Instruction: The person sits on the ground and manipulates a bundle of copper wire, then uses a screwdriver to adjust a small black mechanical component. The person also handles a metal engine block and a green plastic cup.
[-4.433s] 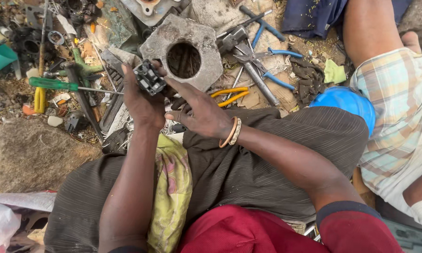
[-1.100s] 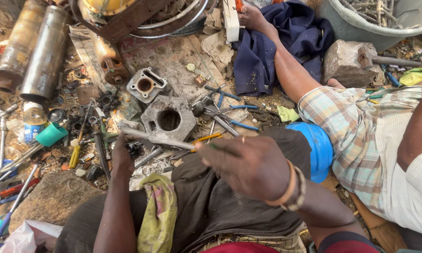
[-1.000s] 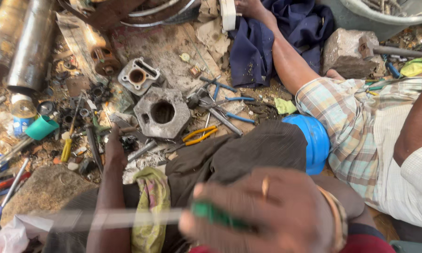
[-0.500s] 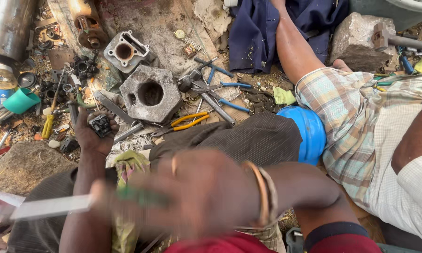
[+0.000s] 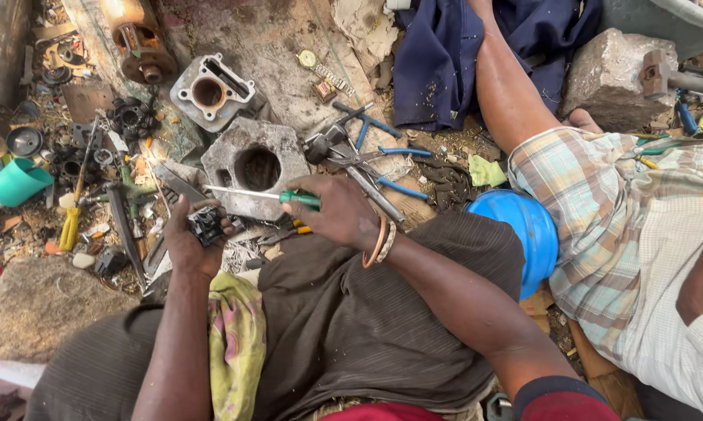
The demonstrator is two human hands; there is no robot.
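Note:
My left hand [image 5: 189, 243] grips a small black metal part [image 5: 206, 224] just above my left knee. My right hand [image 5: 337, 210], with bangles at the wrist, holds a green-handled screwdriver [image 5: 262, 195]. Its shaft points left, and its tip lies just above the black part. Both hands hover in front of a grey engine cylinder block [image 5: 251, 168] with a round bore. A yellow-green rag [image 5: 234, 343] hangs over my left thigh.
A second cylinder block [image 5: 211, 92], blue-handled pliers [image 5: 367, 156], gears and loose tools lie on the dirt ground. A teal cup [image 5: 16, 182] sits at left. Another person in a plaid shirt [image 5: 624, 234] sits at right, beside a blue bowl [image 5: 523, 230] and a stone [image 5: 612, 78].
My right hand has swung the screwdriver down from close to the camera to the black part in my left hand. My view has shifted left and steadied.

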